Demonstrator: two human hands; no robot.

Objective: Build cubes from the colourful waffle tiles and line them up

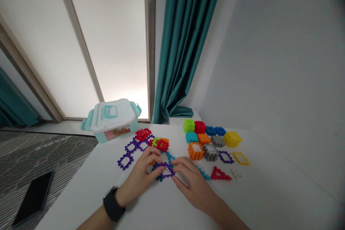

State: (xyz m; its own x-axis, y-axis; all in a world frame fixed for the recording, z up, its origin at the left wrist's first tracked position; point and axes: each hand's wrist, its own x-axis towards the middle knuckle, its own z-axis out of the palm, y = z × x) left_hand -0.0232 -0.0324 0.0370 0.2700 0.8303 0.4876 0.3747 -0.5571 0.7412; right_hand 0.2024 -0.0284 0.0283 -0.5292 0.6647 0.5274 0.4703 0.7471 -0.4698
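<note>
- Roughly centered between the two hands lies the purple window piece (167,170), over blue pieces (159,178) on the white counter (151,201).
- The left hand (144,169) comes in at its left, thumb on the purple window piece's left part, other fingers curved above and parted from the thumb; whether they pinch anything, I cannot tell.
- The right hand (192,181) is at its right edge, thumb by the lower corner and fingers by the upper, with a gap between; whether it grips is unclear.
- Just beyond the left hand sit red and lime pieces (162,145), with a light-blue piece (170,157) between them and the purple window piece.
- Farther left are purple frames (125,161), a red piece (143,134) near the farther ones.
- Beyond the right hand stand colored stacks, among them an orange stack (196,151), a gray stack (211,152) and a yellow stack (232,139).
- Right of that hand lie a red triangle (220,174) and a white piece (237,174).
- A lidded box (115,118) rests at the far left; a dark watch (114,204) circles the left wrist.
</note>
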